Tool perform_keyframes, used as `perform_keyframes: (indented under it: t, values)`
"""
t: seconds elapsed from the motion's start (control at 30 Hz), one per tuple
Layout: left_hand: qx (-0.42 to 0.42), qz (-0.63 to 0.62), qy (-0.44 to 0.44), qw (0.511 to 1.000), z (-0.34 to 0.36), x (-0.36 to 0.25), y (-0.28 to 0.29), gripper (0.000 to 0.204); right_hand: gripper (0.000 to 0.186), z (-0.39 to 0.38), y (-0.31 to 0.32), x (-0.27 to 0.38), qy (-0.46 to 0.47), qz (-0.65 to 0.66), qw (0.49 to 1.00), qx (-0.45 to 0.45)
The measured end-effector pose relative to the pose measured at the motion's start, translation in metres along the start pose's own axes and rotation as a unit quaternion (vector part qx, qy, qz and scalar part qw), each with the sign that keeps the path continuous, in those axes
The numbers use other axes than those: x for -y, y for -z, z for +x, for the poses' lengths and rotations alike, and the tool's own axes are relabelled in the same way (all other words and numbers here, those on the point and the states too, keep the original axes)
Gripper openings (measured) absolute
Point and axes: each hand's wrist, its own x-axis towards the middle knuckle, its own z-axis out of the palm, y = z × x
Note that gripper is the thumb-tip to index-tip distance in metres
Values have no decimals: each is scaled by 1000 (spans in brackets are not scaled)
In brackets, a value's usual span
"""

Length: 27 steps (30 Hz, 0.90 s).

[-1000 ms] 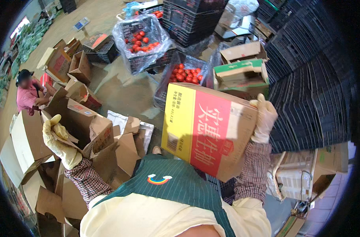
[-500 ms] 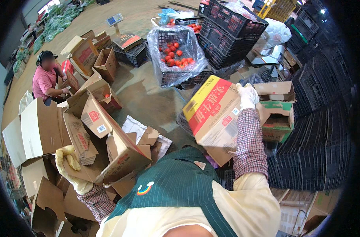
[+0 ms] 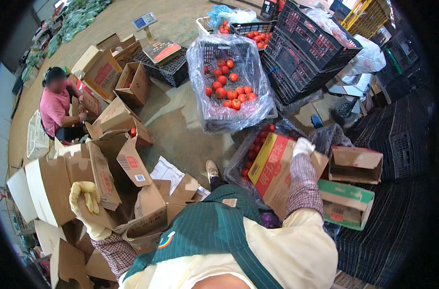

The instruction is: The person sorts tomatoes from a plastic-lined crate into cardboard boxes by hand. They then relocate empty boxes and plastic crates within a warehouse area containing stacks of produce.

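Observation:
My right hand [image 3: 304, 146], in a white glove, grips the upper edge of a cardboard box [image 3: 277, 168] with yellow and red printed panels. That box is tilted over a plastic-lined crate of tomatoes [image 3: 251, 154], hiding part of it. On the left, my left hand [image 3: 87, 204], in a yellowish glove, has its fingers curled over the edge of an open brown cardboard box [image 3: 106, 219]. Loose flaps of this box stand up beside my hand. Two open empty cartons, one brown [image 3: 355, 164] and one green-edged [image 3: 345, 204], lie right of my right hand.
A plastic-lined crate [image 3: 231, 127] of tomatoes stands ahead, beside stacked black crates [image 3: 301, 53]. Further left are a scale [image 3: 161, 50] and several cartons [image 3: 101, 70]. A person in pink [image 3: 58, 103] sits among the boxes. Dark crates [image 3: 388, 139] fill the right side.
The printed box has come down and nearer with my right hand, and tomatoes in the crate behind it now show. My left hand keeps its hold. The whole view has shifted slightly.

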Motion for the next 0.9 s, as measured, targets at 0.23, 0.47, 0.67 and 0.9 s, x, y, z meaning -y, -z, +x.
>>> perform_keyframes:
  t: [0.23,0.47,0.67,0.9]
  values:
    - [-80,87,-60,991,133,13,-101,30,46,-11,-48,25,-66,-43,945,318]
    - [51,58,-65,995,225,34,-115,31,33,0,-45,27,-84,-35,914,396]
    - [88,-14,-62,994,326,71,-158,35,44,-41,-91,31,-195,17,946,257]
    - [200,-87,13,976,439,101,-203,35,79,-91,-4,145,-173,-46,912,369]
